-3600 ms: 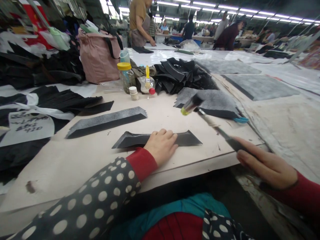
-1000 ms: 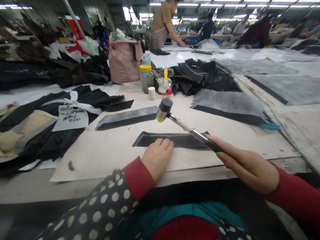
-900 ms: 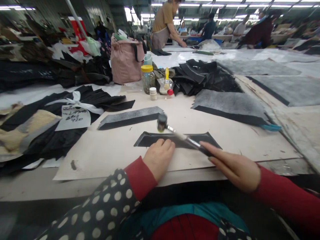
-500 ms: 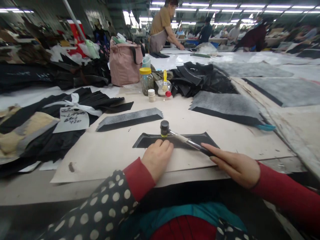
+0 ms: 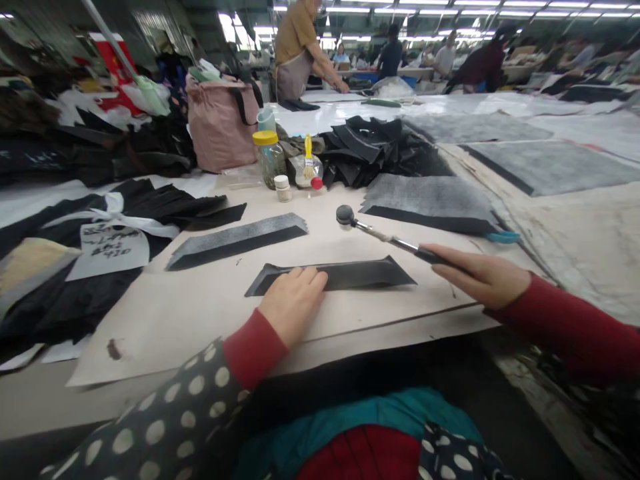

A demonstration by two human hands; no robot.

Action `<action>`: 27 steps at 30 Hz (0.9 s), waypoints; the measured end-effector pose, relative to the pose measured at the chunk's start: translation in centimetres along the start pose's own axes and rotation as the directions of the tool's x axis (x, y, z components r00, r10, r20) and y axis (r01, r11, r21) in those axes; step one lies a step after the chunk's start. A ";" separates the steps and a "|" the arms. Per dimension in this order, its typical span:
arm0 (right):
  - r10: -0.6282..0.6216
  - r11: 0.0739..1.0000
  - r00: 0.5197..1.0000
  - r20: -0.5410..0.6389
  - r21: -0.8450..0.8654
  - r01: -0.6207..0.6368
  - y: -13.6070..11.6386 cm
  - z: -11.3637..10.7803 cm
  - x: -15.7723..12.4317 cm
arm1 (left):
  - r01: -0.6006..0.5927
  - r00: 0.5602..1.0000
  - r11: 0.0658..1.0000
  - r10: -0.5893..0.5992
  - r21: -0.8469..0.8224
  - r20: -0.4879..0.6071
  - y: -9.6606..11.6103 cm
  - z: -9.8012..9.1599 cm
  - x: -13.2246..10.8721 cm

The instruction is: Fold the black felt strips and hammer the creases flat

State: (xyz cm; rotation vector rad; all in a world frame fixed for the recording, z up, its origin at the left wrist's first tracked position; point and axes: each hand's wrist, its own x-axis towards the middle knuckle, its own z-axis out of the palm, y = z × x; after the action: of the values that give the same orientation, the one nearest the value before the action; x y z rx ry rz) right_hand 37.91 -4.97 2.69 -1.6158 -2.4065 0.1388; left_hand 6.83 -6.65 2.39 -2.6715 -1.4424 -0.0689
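My right hand [image 5: 480, 270] is closed round the dark handle of a hammer [image 5: 383, 235]. Its round black head is raised above the pale board [image 5: 210, 333], beyond the work piece. Under my left hand [image 5: 295, 303] lies a long black strip of material [image 5: 360, 273] with folded edges. The fingers of that hand rest flat on the strip's left half and hide part of it. Farther off on the board are a grey-backed black strip [image 5: 240, 241] and a larger grey-backed piece [image 5: 430, 200].
A tied black bundle with a handwritten tag [image 5: 110, 250] lies left. Behind the board stand a yellow-lidded jar [image 5: 270, 160], a small white bottle [image 5: 283, 189], a yellow-handled brush [image 5: 309, 157], a pink bag [image 5: 220, 127] and piled black pieces [image 5: 370, 147]. A co-worker [image 5: 300, 50] stands across the table.
The hammer head has lifted off the black strip and swung away to the right, with my right hand raised. My left hand stays on the strip. The whole view has shifted somewhat.
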 end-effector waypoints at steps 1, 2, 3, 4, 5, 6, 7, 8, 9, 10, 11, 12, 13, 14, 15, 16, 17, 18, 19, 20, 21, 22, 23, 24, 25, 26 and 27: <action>0.006 0.998 1.000 -0.009 -0.060 -0.006 0.5 -0.1 1.0 | 0.001 1.000 1.000 -0.001 -0.004 -0.003 -0.1 -0.5 0.3; 0.010 0.993 1.000 -0.010 -0.115 -0.011 0.9 -0.1 1.9 | 0.000 1.000 1.000 0.000 -0.009 -0.010 -0.2 -0.9 0.6; 0.017 0.986 1.000 -0.003 -0.164 -0.017 1.4 0.0 2.7 | -0.002 1.000 1.000 0.002 -0.014 -0.022 -0.3 -1.2 1.0; 0.020 0.979 1.000 0.005 -0.202 -0.019 1.7 0.3 3.4 | -0.007 0.999 1.000 0.006 -0.021 -0.037 -0.3 -1.4 1.5; 0.017 0.974 1.000 0.010 -0.228 -0.014 1.9 0.6 4.0 | -0.014 0.999 0.999 0.012 -0.030 -0.050 -0.4 -1.5 1.9; 0.004 0.971 1.000 0.001 -0.239 -0.003 2.0 0.9 4.4 | -0.021 0.998 0.999 0.019 -0.039 -0.057 -0.5 -1.5 2.4; -0.024 0.973 0.999 -0.023 -0.230 0.018 1.8 1.2 4.6 | -0.027 0.998 0.998 0.024 -0.049 -0.057 -0.5 -1.4 3.0; -0.063 0.979 0.996 -0.060 -0.197 0.050 1.4 1.4 4.8 | -0.029 0.999 0.998 0.026 -0.059 -0.048 -0.6 -1.2 3.5; -0.108 0.985 0.989 -0.105 -0.142 0.093 0.8 1.5 4.8 | -0.024 0.999 0.997 0.022 -0.069 -0.033 -0.8 -0.9 4.1; -0.152 0.987 0.977 -0.148 -0.076 0.142 0.1 1.6 4.9 | -0.015 1.000 0.997 0.014 -0.077 -0.013 -0.9 -0.7 4.6; -0.186 0.982 0.966 -0.179 -0.007 0.188 -0.8 1.6 4.9 | -0.003 1.000 0.996 0.004 -0.085 0.012 -1.1 -0.5 5.2; -0.214 0.972 0.958 -0.192 0.052 0.227 -1.7 1.6 5.0 | 0.009 0.999 0.996 -0.006 -0.092 0.041 -1.3 -0.4 5.7; -0.236 0.962 0.954 -0.184 0.091 0.256 -2.6 1.7 5.1 | 0.019 0.997 0.995 -0.013 -0.097 0.070 -1.6 -0.3 6.2; -0.252 0.956 0.955 -0.159 0.113 0.271 -3.4 1.8 5.3 | 0.024 0.995 0.995 -0.014 -0.101 0.098 -1.8 -0.3 6.6; -0.258 0.955 0.960 -0.113 0.123 0.271 -4.1 1.9 5.7 | 0.025 0.992 0.994 -0.012 -0.105 0.123 -2.1 -0.3 7.0; -0.250 0.959 0.967 -0.048 0.128 0.254 -4.6 2.0 6.1 | 0.025 0.989 0.993 -0.008 -0.113 0.148 -2.4 -0.3 7.5; -0.227 0.967 0.974 0.025 0.128 0.222 -5.0 2.0 6.6 | 0.027 0.985 0.991 -0.005 -0.129 0.171 -2.6 -0.4 7.8; -0.188 0.977 0.978 0.095 0.122 0.176 -5.3 2.1 7.1 | 0.032 0.981 0.987 -0.002 -0.155 0.192 -2.9 -0.5 8.2; -0.137 0.987 0.979 0.154 0.109 0.121 -5.5 2.0 7.6 | 0.041 0.977 0.981 0.001 -0.191 0.214 -3.1 -0.5 8.6; -0.085 0.994 0.977 0.194 0.090 0.068 -5.6 1.9 8.0 | 0.052 0.972 0.971 0.004 -0.232 0.236 -3.3 -0.6 8.9; -0.040 0.997 0.976 0.214 0.067 0.026 -5.8 1.8 8.4 | 0.066 0.967 0.960 0.006 -0.272 0.256 -3.5 -0.6 9.3; -0.009 0.999 0.975 0.222 0.045 -0.002 -5.8 1.6 8.7 | 0.077 0.963 0.949 0.009 -0.307 0.271 -3.7 -0.6 9.6; 0.009 0.999 0.974 0.225 0.030 -0.016 -5.9 1.5 8.9 | 0.087 0.959 0.939 0.012 -0.334 0.282 -3.8 -0.7 9.8; 0.014 1.000 0.973 0.228 0.020 -0.019 -5.9 1.4 9.1 | 0.094 0.956 0.931 0.014 -0.353 0.292 -3.8 -0.7 10.0; 0.012 1.000 0.972 0.234 0.011 -0.015 -5.9 1.3 9.2 | 0.100 0.954 0.926 0.015 -0.363 0.299 -3.9 -0.7 10.2; 0.010 1.000 0.971 0.241 0.004 -0.011 -5.9 1.3 9.3 | 0.101 0.952 0.925 0.016 -0.365 0.305 -3.9 -0.7 10.3; 0.007 1.000 0.969 0.246 0.000 -0.007 -5.9 1.3 9.3 | 0.099 0.951 0.927 0.019 -0.361 0.310 -3.9 -0.7 10.3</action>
State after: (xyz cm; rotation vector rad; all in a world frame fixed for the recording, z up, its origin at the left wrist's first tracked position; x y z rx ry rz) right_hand 28.94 1.39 3.99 -1.6958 -2.5794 0.3619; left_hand 9.29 3.96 4.25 -3.0696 -1.7282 0.0861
